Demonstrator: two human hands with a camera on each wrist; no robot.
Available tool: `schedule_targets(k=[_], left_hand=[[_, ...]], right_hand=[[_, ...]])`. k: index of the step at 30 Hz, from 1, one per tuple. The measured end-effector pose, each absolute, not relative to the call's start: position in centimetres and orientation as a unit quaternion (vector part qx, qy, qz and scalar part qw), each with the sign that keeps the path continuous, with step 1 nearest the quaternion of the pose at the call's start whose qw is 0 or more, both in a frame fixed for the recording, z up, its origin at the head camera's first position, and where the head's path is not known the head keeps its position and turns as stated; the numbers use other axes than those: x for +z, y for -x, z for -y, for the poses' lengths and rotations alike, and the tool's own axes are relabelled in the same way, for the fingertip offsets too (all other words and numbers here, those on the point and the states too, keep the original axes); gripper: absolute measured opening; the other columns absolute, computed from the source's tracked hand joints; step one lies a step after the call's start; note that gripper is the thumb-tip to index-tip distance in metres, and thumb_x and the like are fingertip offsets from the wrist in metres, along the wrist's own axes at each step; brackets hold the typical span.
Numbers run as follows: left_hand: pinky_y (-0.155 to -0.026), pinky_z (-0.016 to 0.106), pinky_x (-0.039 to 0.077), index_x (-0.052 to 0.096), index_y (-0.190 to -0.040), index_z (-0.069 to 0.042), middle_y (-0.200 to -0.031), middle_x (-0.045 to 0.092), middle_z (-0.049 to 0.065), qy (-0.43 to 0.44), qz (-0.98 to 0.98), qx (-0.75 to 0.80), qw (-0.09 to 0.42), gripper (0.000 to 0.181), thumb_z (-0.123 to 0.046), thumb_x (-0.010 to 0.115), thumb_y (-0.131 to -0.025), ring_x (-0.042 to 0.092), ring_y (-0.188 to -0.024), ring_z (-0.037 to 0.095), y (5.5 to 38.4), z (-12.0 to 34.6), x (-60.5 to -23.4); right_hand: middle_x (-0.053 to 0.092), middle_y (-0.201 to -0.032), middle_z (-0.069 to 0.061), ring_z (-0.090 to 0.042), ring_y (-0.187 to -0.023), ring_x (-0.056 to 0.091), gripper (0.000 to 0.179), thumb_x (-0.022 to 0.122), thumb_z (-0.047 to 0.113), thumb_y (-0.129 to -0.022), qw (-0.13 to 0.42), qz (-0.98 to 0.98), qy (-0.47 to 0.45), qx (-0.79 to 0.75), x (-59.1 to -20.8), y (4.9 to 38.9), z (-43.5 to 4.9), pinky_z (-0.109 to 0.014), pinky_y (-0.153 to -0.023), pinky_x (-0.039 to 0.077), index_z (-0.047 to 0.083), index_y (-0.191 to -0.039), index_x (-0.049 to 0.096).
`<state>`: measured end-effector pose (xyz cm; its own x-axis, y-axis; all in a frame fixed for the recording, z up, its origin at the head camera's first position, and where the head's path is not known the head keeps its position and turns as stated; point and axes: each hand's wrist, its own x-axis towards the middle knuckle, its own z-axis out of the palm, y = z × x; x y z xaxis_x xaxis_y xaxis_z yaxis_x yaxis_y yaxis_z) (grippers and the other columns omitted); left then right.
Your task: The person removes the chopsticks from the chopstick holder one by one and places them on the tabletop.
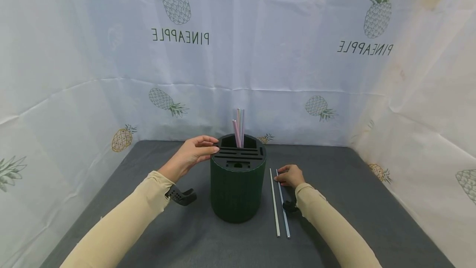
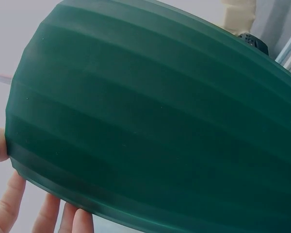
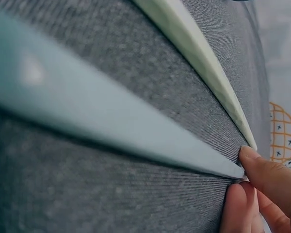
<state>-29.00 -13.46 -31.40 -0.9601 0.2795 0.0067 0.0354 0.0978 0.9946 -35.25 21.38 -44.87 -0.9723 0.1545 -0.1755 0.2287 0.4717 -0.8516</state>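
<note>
A dark green round utensil holder [image 1: 238,185] with a slotted black top stands upright on the grey cloth. My left hand [image 1: 197,150] touches its left rim, fingers fairly straight; in the left wrist view its fingertips [image 2: 48,208] lie along the holder's edge. To the holder's right, my right hand [image 1: 291,175] pinches the far end of a pale blue chopstick [image 1: 283,208] between thumb and fingers. That chopstick lies along the cloth. Beside it, on the holder's side, lies a pale green chopstick [image 1: 275,208], roughly parallel.
Several pink and purple chopsticks [image 1: 238,129] stand in the holder's rear compartment. Narrow slots cross the middle of its top, with a small opening in front. The dark grey cloth [image 1: 334,185] ends at a white pineapple-print curtain [image 1: 253,61] behind and at the sides.
</note>
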Motion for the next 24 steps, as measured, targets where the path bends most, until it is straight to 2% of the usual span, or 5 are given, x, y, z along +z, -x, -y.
schedule_targets(k=[4,9,15,18,24], left_hand=[[-0.109,0.047,0.041,0.055,-0.130,-0.004,-0.135,0.049,0.015,-0.107,-0.736,0.662,0.093,0.043,-0.017,0.069,-0.091,0.052,-0.123,0.029,29.0,13.5,-31.4],[-0.109,0.047,0.041,0.055,-0.130,-0.004,-0.134,0.049,0.015,-0.109,-0.736,0.661,0.094,0.044,-0.017,0.069,-0.091,0.052,-0.123,0.028,29.0,13.5,-31.4],[-0.109,0.047,0.041,0.054,-0.131,-0.004,-0.135,0.049,0.016,-0.111,-0.738,0.659,0.092,0.044,-0.017,0.068,-0.091,0.052,-0.124,0.029,29.0,13.5,-31.4],[-0.109,0.047,0.041,0.054,-0.131,-0.004,-0.135,0.048,0.016,-0.109,-0.737,0.660,0.093,0.044,-0.017,0.068,-0.091,0.051,-0.124,0.029,29.0,13.5,-31.5],[-0.109,0.047,0.041,0.055,-0.131,-0.004,-0.135,0.048,0.016,-0.109,-0.735,0.663,0.094,0.043,-0.016,0.068,-0.091,0.052,-0.123,0.029,28.9,13.5,-31.5]], right_hand=[[0.066,-0.105,-0.022,-0.017,-0.074,0.068,0.038,0.078,0.001,-0.079,0.053,-0.844,-0.103,-0.523,-44.2,35.1,-21.6,-0.033,-0.065,0.060,-0.006,-0.114,0.064],[0.063,-0.122,-0.023,-0.027,-0.101,0.068,0.048,0.070,0.009,-0.089,0.065,-0.802,-0.067,-0.590,-41.0,34.7,-22.3,-0.037,-0.084,0.058,-0.007,-0.131,0.053],[0.048,-0.142,-0.020,-0.009,-0.098,0.066,0.056,0.062,0.016,-0.096,0.047,-0.732,-0.003,-0.680,-34.7,34.1,-22.4,-0.037,-0.103,0.047,0.000,-0.144,0.041],[0.044,-0.140,-0.014,-0.007,-0.103,0.061,0.056,0.059,0.016,-0.097,0.028,-0.690,0.041,-0.722,-31.6,33.5,-21.6,-0.033,-0.104,0.046,0.002,-0.146,0.038],[0.051,-0.128,-0.006,-0.020,-0.118,0.055,0.047,0.061,0.014,-0.096,-0.009,-0.622,0.129,-0.772,-27.1,31.5,-18.6,-0.028,-0.098,0.051,0.003,-0.139,0.045]])
